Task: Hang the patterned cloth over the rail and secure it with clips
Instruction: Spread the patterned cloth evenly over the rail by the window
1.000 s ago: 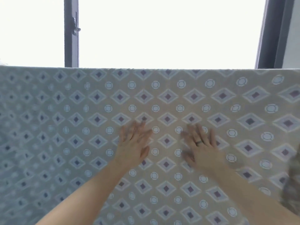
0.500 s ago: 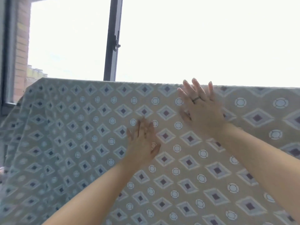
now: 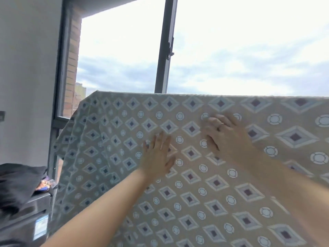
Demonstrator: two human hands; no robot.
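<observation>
Patterned cloth [image 3: 222, 184] fills most of the view, draped over a horizontal top edge that runs in front of the window [image 3: 231, 50]; the rail itself is hidden under the fold. The fabric is tan with rows of diamonds and small white rings, and its left end falls away in soft folds near the window frame's corner. Both hands lie on the near face of the cloth with fingers spread and flat, gripping nothing. The left hand [image 3: 157, 155] presses against the fabric around the middle of the view, fingers pointing up. The right hand [image 3: 225, 136] sits higher and to the right, just below the top edge, with a ring [image 3: 220, 125] on one finger; it is blurred. The two hands are near each other but apart. At lower left a dark garment [image 3: 17, 182] is heaped on a dark appliance [image 3: 26, 220] that carries a small label. A brick wall [image 3: 72, 56] shows outside the glass.
</observation>
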